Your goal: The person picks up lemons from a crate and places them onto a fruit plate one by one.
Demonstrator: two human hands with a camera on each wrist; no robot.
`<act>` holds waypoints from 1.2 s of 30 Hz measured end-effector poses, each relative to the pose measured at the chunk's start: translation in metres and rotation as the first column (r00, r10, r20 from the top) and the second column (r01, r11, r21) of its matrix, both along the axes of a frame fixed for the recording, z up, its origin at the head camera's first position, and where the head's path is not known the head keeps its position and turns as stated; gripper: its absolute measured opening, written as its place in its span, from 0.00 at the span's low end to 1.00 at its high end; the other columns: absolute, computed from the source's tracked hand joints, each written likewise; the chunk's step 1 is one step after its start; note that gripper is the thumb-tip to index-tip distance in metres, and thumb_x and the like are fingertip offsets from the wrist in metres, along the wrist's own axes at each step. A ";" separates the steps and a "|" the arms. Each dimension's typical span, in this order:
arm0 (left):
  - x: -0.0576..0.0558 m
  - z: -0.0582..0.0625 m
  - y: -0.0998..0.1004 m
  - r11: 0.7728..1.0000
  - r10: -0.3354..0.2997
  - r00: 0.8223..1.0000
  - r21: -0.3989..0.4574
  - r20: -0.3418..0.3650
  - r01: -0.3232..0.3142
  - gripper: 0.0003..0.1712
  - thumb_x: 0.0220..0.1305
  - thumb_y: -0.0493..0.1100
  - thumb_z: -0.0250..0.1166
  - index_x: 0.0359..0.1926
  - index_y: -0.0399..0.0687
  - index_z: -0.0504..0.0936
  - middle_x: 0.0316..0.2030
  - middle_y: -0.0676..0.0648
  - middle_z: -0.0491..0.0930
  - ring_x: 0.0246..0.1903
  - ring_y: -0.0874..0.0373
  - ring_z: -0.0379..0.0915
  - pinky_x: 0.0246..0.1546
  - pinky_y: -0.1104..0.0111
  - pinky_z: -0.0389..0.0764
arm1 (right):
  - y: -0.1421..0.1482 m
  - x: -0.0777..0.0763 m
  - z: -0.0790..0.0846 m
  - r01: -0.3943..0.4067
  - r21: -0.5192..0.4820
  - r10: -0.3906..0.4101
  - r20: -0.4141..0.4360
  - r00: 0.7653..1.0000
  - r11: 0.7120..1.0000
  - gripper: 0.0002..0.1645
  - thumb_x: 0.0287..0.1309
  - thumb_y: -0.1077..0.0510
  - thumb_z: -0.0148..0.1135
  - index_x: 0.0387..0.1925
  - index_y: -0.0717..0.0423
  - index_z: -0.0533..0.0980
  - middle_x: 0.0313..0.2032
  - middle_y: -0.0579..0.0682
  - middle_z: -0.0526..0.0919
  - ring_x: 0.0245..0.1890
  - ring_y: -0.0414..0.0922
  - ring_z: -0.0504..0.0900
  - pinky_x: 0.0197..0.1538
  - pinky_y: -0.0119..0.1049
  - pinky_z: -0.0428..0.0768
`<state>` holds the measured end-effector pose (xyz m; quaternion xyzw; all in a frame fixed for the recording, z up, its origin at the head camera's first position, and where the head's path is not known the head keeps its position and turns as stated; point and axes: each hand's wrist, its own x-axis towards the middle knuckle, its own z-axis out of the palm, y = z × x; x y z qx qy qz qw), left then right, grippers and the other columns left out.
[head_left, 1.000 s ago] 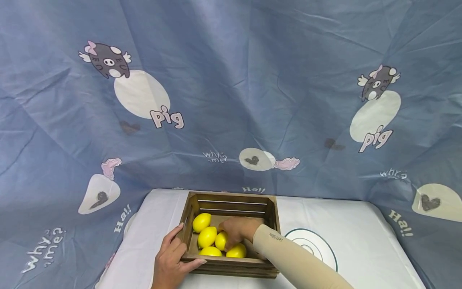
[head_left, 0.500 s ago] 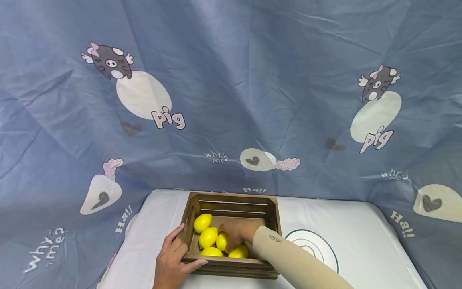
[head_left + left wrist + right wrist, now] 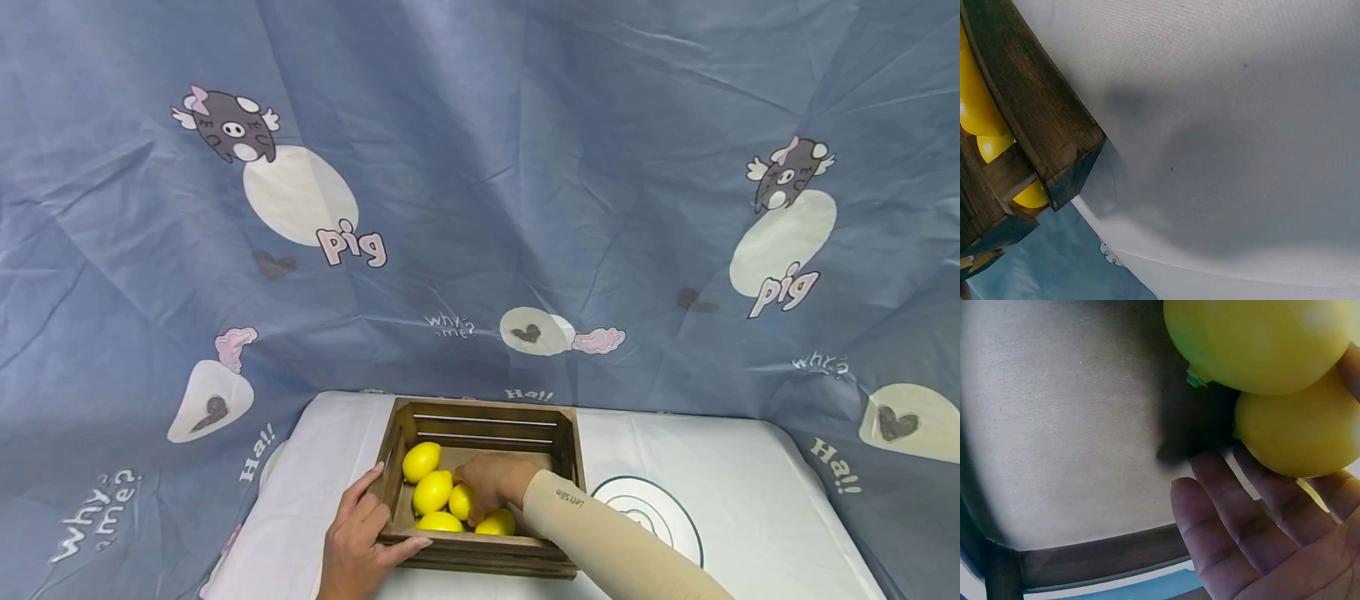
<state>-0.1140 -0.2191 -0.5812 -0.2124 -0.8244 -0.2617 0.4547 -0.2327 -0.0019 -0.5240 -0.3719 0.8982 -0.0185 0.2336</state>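
Observation:
A brown slatted wooden crate [image 3: 487, 560] with several yellow lemons inside sits on the white-covered table. My left hand [image 3: 356, 540] grips its front left corner, fingers along the left side and thumb over the front rim. Inside the crate, my right hand [image 3: 491, 483] holds a lemon [image 3: 460, 502] between thumb and fingers. Around that one lie a lemon [image 3: 432, 493] to the left, another lemon [image 3: 422, 462] behind it, and a lemon [image 3: 495, 524] at the front wall. In the right wrist view, the fingers [image 3: 1254, 519] curve under the held lemon, with a larger-looking lemon [image 3: 1260, 344] overlapping it.
To the right of the crate, a white plate [image 3: 671, 508] with a dark green rim is partly covered by the beige right sleeve [image 3: 600, 533]. A blue printed cloth [image 3: 480, 208] hangs behind the table. The white tablecloth [image 3: 1241, 156] stretches beside the crate.
The view has shifted very slightly. Both hands, the crate and the lemons otherwise stay in place, with the right hand at the same lemon throughout.

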 end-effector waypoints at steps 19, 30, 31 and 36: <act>0.000 -0.002 -0.001 1.000 0.002 1.000 0.007 0.006 -0.002 0.37 0.56 0.76 0.70 0.20 0.55 0.64 0.22 0.56 0.63 0.57 0.38 0.79 0.72 0.72 0.71 | -0.002 0.001 0.001 0.008 0.000 -0.008 0.001 1.000 1.000 0.37 0.47 0.47 0.86 0.59 0.46 0.81 0.37 0.37 0.81 0.36 0.35 0.77 0.45 0.28 0.83; -0.001 -0.003 -0.001 1.000 -0.018 1.000 0.008 -0.024 0.018 0.37 0.54 0.75 0.72 0.20 0.54 0.64 0.22 0.54 0.65 0.57 0.37 0.79 0.72 0.72 0.70 | -0.008 0.005 -0.002 0.006 0.040 -0.002 -0.088 0.996 0.999 0.36 0.44 0.45 0.86 0.56 0.43 0.82 0.38 0.39 0.80 0.35 0.37 0.75 0.43 0.31 0.82; -0.001 -0.003 -0.001 1.000 -0.023 0.999 0.008 -0.029 0.024 0.37 0.54 0.75 0.73 0.20 0.54 0.64 0.22 0.54 0.65 0.57 0.37 0.79 0.72 0.72 0.70 | -0.008 0.006 -0.003 0.005 0.049 0.000 -0.104 0.995 0.999 0.36 0.44 0.44 0.86 0.56 0.43 0.82 0.38 0.39 0.80 0.35 0.37 0.74 0.42 0.32 0.82; -0.002 -0.002 -0.001 1.000 -0.030 0.999 0.001 -0.035 0.030 0.37 0.54 0.74 0.73 0.20 0.54 0.64 0.23 0.54 0.64 0.57 0.37 0.79 0.71 0.73 0.71 | -0.009 0.006 -0.006 0.002 0.074 0.008 -0.134 0.991 0.997 0.36 0.45 0.42 0.86 0.56 0.42 0.82 0.38 0.40 0.79 0.34 0.38 0.73 0.39 0.33 0.80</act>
